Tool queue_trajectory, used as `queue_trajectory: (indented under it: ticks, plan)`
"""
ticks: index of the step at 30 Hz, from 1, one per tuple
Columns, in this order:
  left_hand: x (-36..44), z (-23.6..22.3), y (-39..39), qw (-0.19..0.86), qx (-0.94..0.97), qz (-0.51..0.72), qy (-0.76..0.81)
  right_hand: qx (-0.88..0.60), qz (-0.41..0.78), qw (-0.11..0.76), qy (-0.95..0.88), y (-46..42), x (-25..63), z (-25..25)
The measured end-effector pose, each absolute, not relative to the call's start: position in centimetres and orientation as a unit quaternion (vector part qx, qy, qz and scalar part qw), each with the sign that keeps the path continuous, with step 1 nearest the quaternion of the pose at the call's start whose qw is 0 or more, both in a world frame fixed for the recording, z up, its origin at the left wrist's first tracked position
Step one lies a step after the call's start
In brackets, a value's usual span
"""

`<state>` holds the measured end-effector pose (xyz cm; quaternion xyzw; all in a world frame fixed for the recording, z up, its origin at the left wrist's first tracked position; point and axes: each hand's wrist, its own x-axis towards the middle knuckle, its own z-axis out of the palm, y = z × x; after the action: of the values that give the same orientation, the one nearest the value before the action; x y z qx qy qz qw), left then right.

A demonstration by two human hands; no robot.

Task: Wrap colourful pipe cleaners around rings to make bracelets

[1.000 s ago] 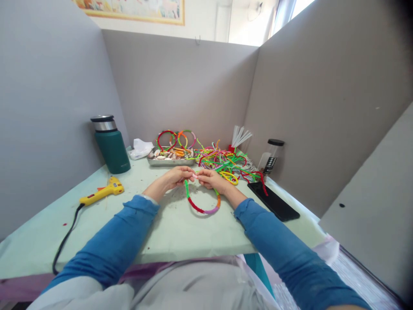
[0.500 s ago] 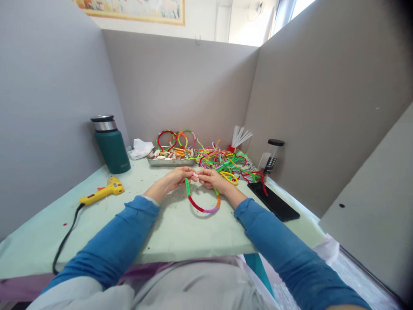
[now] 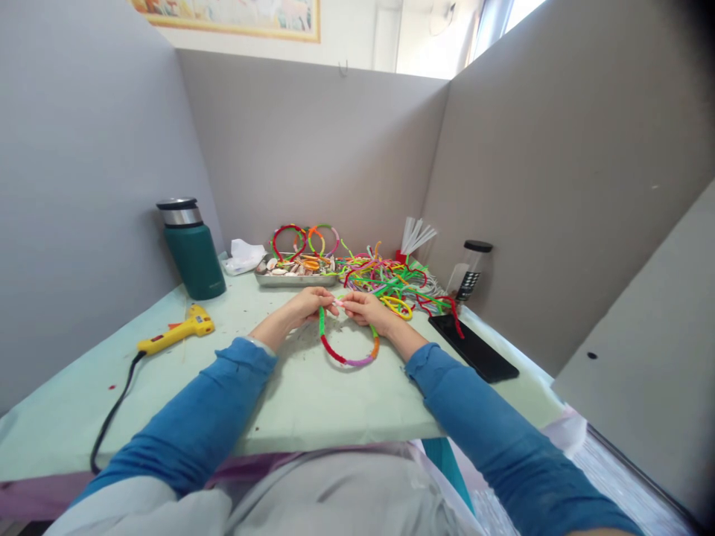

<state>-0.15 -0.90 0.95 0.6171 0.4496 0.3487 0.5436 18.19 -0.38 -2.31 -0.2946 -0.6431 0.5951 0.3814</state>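
Note:
A ring wrapped in coloured pipe cleaners, with green, red, purple and orange stretches, hangs down from my two hands above the table. My left hand pinches its upper left part, fingertips closed. From the other side my right hand grips the upper right part, also closed. Between the fingertips a bit of pale pink pipe cleaner shows. The fingers cover most of the ring's top, so how the pink piece sits there cannot be made out.
A metal tray of shells stands at the back, finished-looking rings above it. Right of it lies a heap of pipe cleaners. A yellow glue gun and green flask are left; a black phone and clear bottle right.
The lower part of the ring has swung slightly to the left. Both hands keep their pinch at nearly the same place, with small finger movements.

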Motion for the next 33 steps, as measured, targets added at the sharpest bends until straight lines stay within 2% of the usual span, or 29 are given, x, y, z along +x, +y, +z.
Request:
queue_trajectory:
  ticks: [10,24,33]
  plan:
    - [0.15,1.42,-1.47,0.484,0.634,0.368,0.478,-0.314,0.589,0.391,-0.633,-0.41,18.15,-2.23]
    - [0.05,0.92,-1.43,0.364,0.704,0.306,0.527,-0.330,0.563,0.406,-0.640,-0.35,18.00,-2.22]
    - [0.28,1.48,-1.80,0.358,0.694,0.287,0.555,-0.338,0.524,0.404,-0.669,0.00,17.94,-2.55]
